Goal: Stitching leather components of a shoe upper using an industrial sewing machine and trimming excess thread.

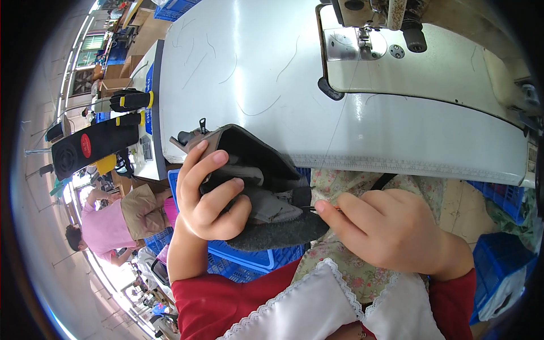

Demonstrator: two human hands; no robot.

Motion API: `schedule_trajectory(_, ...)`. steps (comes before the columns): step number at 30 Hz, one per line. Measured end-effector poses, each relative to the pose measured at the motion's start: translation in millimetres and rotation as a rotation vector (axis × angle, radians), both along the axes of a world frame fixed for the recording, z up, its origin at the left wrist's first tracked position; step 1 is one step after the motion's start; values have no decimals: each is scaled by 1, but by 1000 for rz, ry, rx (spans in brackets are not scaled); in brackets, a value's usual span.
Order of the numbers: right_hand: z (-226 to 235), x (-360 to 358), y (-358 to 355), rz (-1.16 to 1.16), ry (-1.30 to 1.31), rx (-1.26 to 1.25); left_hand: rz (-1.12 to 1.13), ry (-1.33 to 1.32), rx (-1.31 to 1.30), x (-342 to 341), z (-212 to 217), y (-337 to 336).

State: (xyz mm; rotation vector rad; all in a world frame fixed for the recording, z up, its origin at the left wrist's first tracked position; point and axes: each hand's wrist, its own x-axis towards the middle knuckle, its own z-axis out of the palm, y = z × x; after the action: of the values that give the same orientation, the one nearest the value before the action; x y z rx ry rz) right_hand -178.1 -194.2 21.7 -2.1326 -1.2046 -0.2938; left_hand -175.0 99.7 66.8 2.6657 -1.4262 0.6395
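Nearest to the body, in front of the white sewing table (255, 56), a floral apron (334, 269) covers the lap. Above the apron, at the table's front edge, there is a grey zippered pouch (272, 208), held up with its black lining (243, 144) showing. The left hand (212, 201) is half closed, its fingers curled over the pouch and gripping it. The right hand (385, 229) is closed in a pinch and has a thin object (310, 208), perhaps a small pointed tool, but it is too small to be sure. Lower than the table's front edge stands a blue crate (269, 262). Toward the table's far right side is a sewing machine (365, 42). Beyond the table's left end, a person in a pink shirt (105, 226) bends forward.
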Motion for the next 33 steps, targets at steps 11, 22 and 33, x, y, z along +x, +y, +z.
schedule_trajectory(11,3,8,-13,11,69,-25,28,-19,-4,-3,1,0)
schedule_trajectory(22,-10,9,-22,23,1141,408,21,-39,-7,-9,-2,-6)
schedule_trajectory(33,-10,8,12,159,1609,614,22,-56,-9,-19,-1,-6)
